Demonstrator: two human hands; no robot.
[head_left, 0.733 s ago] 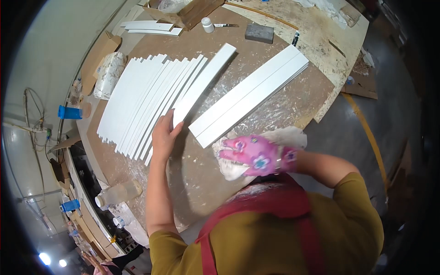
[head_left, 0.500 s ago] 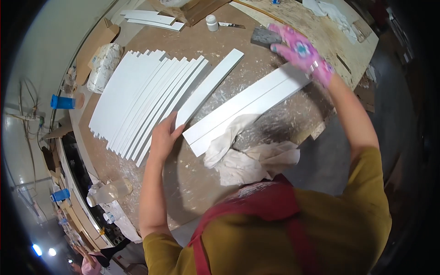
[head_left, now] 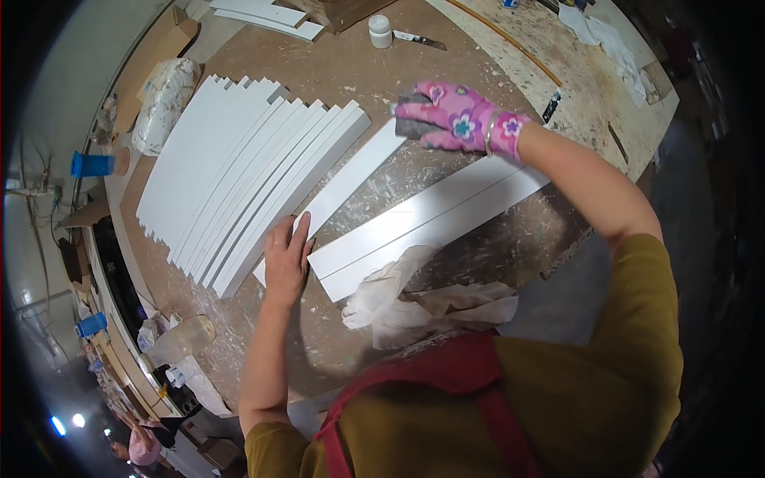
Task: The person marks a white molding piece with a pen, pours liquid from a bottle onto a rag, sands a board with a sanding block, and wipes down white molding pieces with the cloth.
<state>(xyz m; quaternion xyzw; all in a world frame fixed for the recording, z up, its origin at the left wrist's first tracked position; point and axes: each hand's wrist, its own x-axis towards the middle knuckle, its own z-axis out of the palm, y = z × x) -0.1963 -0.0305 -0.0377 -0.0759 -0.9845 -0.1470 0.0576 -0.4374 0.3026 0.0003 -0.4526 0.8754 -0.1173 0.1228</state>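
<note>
My right hand (head_left: 462, 119), in a pink flowered glove, grips a grey sanding block (head_left: 409, 126). It rests the block at the far end of a single white strip (head_left: 351, 177) lying on the worktable (head_left: 335, 72). My bare left hand (head_left: 285, 261) holds that strip near its other end, fingers over it and thumb along its edge. Many white strips (head_left: 239, 159) lie side by side in a fanned row to the left. To the right, two more white strips (head_left: 430, 217) lie against each other, partly under the shadow of my right arm.
A crumpled cream cloth (head_left: 454, 307) lies at the table's near edge. Farther off are a white jar (head_left: 380, 32), a knife (head_left: 420, 40) and more strips (head_left: 267, 24). On the left stand a wrapped roll (head_left: 166, 107), blue cup (head_left: 92, 165) and clear bottle (head_left: 182, 341).
My right hand has brought the sanding block leftward and nearer, onto the strip's far end. The single strip has shifted toward me, close along the fanned row, with my left hand on it.
</note>
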